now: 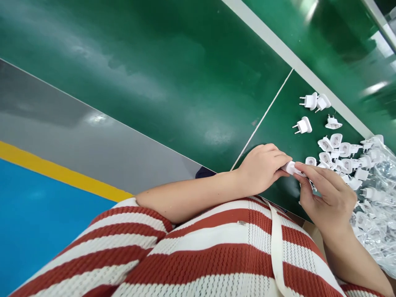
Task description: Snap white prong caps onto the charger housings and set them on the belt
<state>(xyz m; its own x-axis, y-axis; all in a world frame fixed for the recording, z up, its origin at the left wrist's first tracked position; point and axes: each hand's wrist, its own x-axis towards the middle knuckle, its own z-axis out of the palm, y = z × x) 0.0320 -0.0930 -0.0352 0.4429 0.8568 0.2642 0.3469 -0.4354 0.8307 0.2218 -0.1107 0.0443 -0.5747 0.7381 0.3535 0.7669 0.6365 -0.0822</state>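
Both hands meet over the near edge of a green table (185, 90). My left hand (262, 167) is curled, its fingertips pinching one end of a small white plug part (291, 167). My right hand (328, 194) pinches the other end of the same part with thumb and forefinger. Just beyond the fingers lies a heap of several white two-pin plug adapters (340, 152). Three more adapters (309, 101) lie apart farther out on the table.
A clear plastic bag (377, 206) holding more white plugs lies at the right. A white strip (293, 57) and a thin white line (262, 119) cross the table. Grey floor with a yellow stripe and a blue area lies at the left.
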